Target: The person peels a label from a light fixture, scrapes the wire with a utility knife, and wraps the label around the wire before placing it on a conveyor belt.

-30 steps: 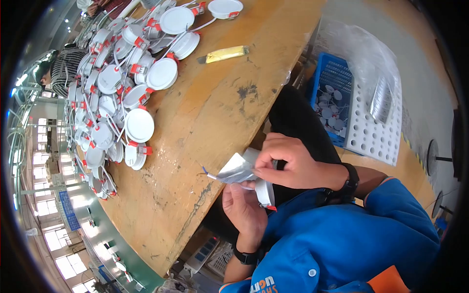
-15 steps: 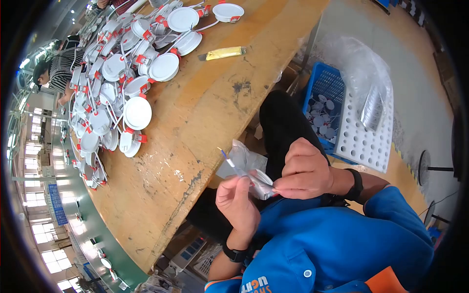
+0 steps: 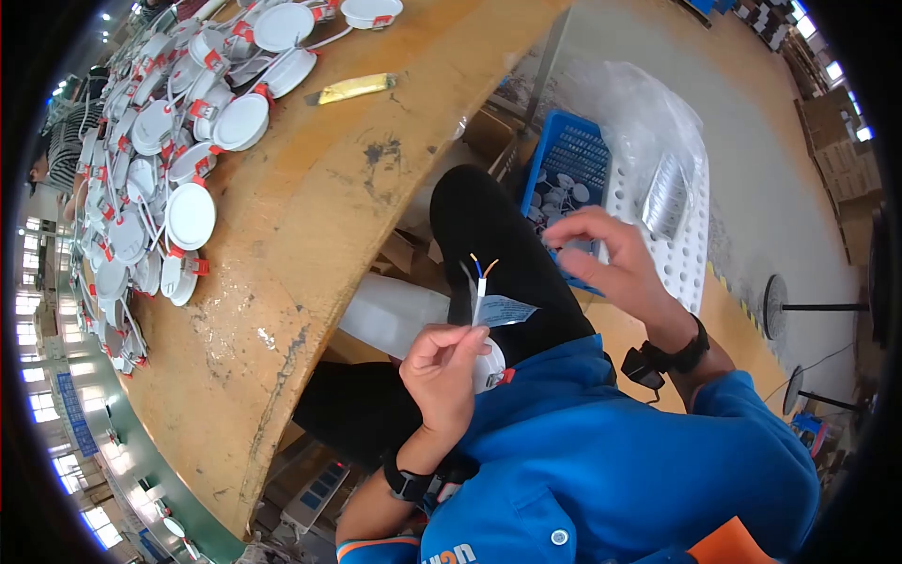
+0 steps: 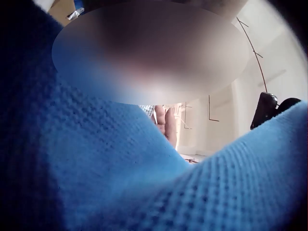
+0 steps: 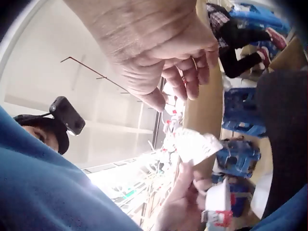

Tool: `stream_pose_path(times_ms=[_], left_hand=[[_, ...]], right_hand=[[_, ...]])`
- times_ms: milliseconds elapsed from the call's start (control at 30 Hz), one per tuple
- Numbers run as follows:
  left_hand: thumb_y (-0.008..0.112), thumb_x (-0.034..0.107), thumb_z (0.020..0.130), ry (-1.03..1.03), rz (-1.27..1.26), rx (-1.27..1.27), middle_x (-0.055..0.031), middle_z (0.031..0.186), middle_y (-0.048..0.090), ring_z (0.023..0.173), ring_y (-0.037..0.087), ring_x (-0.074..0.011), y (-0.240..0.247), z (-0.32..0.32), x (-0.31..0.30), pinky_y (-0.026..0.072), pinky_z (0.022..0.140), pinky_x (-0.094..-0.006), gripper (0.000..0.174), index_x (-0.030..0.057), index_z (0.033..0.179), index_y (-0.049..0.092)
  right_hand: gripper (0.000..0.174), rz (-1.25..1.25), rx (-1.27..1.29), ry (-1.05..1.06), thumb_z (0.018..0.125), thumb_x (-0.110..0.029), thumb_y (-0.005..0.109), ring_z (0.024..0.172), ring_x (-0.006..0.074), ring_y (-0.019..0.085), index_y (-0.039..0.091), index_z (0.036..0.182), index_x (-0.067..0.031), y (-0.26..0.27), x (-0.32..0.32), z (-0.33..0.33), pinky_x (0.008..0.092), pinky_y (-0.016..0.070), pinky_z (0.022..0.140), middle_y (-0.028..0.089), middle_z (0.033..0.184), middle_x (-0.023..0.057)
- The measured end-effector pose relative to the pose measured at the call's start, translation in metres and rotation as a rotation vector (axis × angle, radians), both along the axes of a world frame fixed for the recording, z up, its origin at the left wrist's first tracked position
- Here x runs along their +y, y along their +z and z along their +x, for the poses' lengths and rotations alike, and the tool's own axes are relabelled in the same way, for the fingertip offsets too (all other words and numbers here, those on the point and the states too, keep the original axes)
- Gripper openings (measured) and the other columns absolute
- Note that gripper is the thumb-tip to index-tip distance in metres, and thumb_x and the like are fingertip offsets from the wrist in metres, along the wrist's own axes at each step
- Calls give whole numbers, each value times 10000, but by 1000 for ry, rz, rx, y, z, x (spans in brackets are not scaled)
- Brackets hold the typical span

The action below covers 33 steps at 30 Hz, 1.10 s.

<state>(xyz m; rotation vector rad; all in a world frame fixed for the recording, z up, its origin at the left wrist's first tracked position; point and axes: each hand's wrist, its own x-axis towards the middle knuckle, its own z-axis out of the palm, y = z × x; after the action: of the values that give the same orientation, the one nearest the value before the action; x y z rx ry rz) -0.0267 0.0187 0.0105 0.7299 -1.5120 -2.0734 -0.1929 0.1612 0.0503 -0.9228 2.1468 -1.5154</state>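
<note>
My left hand (image 3: 442, 376) pinches the white cable (image 3: 480, 299) of a small round downlight (image 3: 490, 367), close above my lap. Blue and brown wire ends stick up from the cable. A thin silvery, see-through packet (image 3: 507, 310) stands out beside the cable, at the fingers. In the right wrist view the downlight (image 5: 219, 202) hangs below the left hand (image 5: 180, 207), with a red clip on its side. My right hand (image 3: 611, 258) is off to the right, its fingers loosely bent and holding nothing. Blue cloth fills most of the left wrist view.
A heap of white downlights (image 3: 191, 216) with red clips covers the table's far left. A yellow-wrapped blade (image 3: 355, 88) lies on the wooden table (image 3: 272, 207). Right of my knee stand a blue crate (image 3: 573, 141) of white discs and a perforated white board (image 3: 691, 273) under clear plastic (image 3: 648, 113).
My right hand has let go of the downlight and packet and moved away to the right. The left hand keeps the cable, whose wire ends now point up. The head view has shifted.
</note>
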Motion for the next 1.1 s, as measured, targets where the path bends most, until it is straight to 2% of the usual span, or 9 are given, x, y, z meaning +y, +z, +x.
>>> stream_pose_path(times_ms=[100,200,300,400,533,667,933,1067,1100], left_hand=[[635,-23,791,-35,-41,6,-88,776,633,645,615,-126,-4,-5,2,471,601,-211,65,5,810,579],[628,13,810,-81,-46,-33,-88,808,638,672,616,-127,-9,-4,-1,473,629,-215,45,7,819,585],[620,53,828,-146,159,-114,-74,821,638,726,605,-113,-12,-1,-8,475,680,-216,72,-9,860,601],[612,106,844,-319,283,-195,-61,831,641,751,595,-102,-22,6,-22,470,708,-218,149,-18,926,617],[613,134,844,-544,266,-213,-59,763,643,752,586,-124,-25,5,-43,453,746,-260,164,-7,926,640],[630,103,825,-392,470,-207,-77,754,638,741,589,-125,-26,3,-38,463,731,-272,135,-12,894,639],[630,8,804,-279,213,-256,-84,744,637,661,614,-123,25,17,-42,500,606,-232,104,-19,904,628],[638,57,814,-148,522,-298,-81,748,635,661,614,-136,-8,27,-29,510,616,-252,128,-8,923,621],[635,78,821,-118,548,-303,-79,737,629,663,618,-146,-13,26,-25,513,617,-262,122,-1,913,622]], right_hand=[[252,-20,60,250,714,-88,704,902,204,552,636,950,-34,1,-22,7,318,403,832,613,924,84],[163,-25,-98,273,701,-100,720,856,186,570,655,840,-44,-11,-35,18,319,394,832,635,847,59],[112,48,163,297,718,-104,709,811,176,579,658,803,-53,-13,-43,18,320,415,785,637,808,44],[98,128,234,362,730,-110,698,791,190,581,656,794,-49,-14,-47,10,309,434,733,636,799,45],[115,93,-84,412,754,-129,688,747,165,590,658,805,-31,-29,-56,1,274,447,674,635,776,53],[154,149,-235,373,776,-151,687,700,106,593,667,854,-20,-33,-60,0,236,448,636,648,773,58],[166,115,-492,425,793,-140,678,700,32,551,665,870,6,-18,-72,4,199,437,625,653,765,13],[165,184,-237,477,760,-164,695,710,120,586,670,833,-19,-35,-78,10,259,447,678,645,730,57],[142,183,-182,454,731,-160,697,715,189,584,670,800,-39,-39,-78,14,298,445,667,639,750,71]])
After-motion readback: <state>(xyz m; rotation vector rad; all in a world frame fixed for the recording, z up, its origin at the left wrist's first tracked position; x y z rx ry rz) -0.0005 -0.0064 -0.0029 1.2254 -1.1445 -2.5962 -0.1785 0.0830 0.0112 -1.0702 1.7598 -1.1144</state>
